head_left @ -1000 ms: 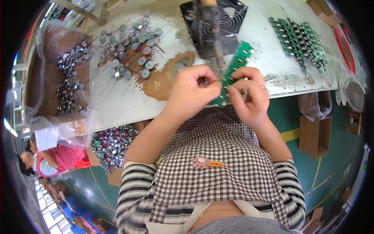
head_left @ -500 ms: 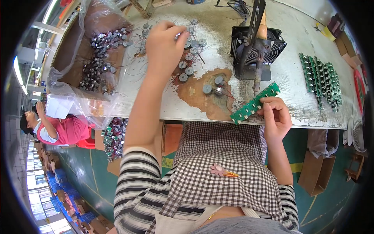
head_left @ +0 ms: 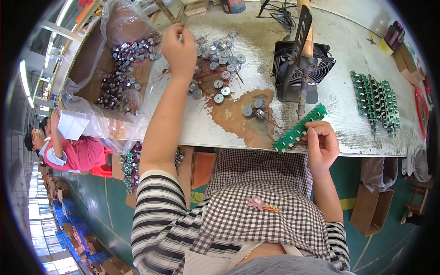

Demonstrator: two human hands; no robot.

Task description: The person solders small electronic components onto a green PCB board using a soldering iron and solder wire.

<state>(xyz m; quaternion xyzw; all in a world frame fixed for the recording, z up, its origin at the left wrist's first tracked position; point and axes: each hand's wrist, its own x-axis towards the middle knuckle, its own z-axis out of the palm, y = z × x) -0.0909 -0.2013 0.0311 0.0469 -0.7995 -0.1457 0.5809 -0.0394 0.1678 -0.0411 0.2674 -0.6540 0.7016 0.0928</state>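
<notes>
Head view: low right of centre, the right hand (head_left: 322,145) pinches a green circuit board strip (head_left: 300,128) at the table (head_left: 339,105) edge. Farther, upper centre-left, the left hand (head_left: 179,50) closes over small round motors (head_left: 220,68).

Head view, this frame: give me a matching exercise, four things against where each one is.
Things:
1. left hand
2. right hand
3. black fan
4. stack of green boards

Places:
A. far right of the table
B. holding the green circuit strip at the table's near edge
C. over the loose round motors
D. upright, mid-table

Pairs: 1-C, 2-B, 3-D, 4-A
</notes>
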